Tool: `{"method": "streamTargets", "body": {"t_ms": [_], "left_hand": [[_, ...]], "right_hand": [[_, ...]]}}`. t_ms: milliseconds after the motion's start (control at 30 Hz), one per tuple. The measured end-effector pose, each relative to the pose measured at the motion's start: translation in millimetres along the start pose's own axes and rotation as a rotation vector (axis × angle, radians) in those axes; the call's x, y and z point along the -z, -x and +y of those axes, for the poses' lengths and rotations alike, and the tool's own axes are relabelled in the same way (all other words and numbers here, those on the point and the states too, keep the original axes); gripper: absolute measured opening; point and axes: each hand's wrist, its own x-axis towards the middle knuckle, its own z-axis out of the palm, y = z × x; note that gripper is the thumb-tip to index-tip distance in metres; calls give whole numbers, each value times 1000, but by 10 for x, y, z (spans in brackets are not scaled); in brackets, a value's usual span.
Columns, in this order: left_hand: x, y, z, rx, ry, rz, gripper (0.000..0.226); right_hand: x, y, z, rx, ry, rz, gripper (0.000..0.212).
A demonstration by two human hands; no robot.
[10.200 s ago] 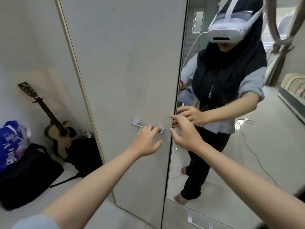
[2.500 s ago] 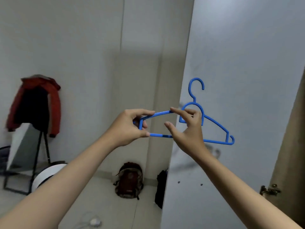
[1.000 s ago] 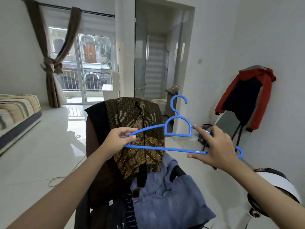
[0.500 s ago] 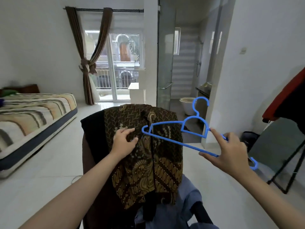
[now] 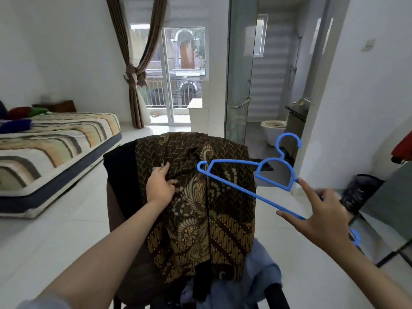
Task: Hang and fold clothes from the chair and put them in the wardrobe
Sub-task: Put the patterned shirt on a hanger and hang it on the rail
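Note:
A brown batik shirt (image 5: 211, 210) hangs over the back of the chair (image 5: 111, 197) in front of me, beside a black garment (image 5: 121, 175). My left hand (image 5: 159, 186) grips a fold of the batik shirt near its top. My right hand (image 5: 321, 215) holds a blue plastic hanger (image 5: 245, 172) by its right shoulder, tilted, its left tip over the shirt. A pale blue garment (image 5: 258, 275) lies on the chair seat below.
A striped mattress (image 5: 51, 148) lies on the floor at left. Behind the chair are a curtained glass door (image 5: 178, 74) and a bathroom with a toilet (image 5: 273, 130). A black bag (image 5: 359, 190) and a stand sit at right.
I turned from the wardrobe to the chair with the hanger. My left hand let go of the hanger and took hold of the batik shirt; the right hand alone holds the hanger.

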Motion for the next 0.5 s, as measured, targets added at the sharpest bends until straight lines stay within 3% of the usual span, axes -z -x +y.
{"method": "streamTargets", "body": {"t_ms": [500], "left_hand": [[550,790,-676,-3,-32,-189,58]], "right_hand": [[-149,-191,-713,-35,-23,-4,100]]}}
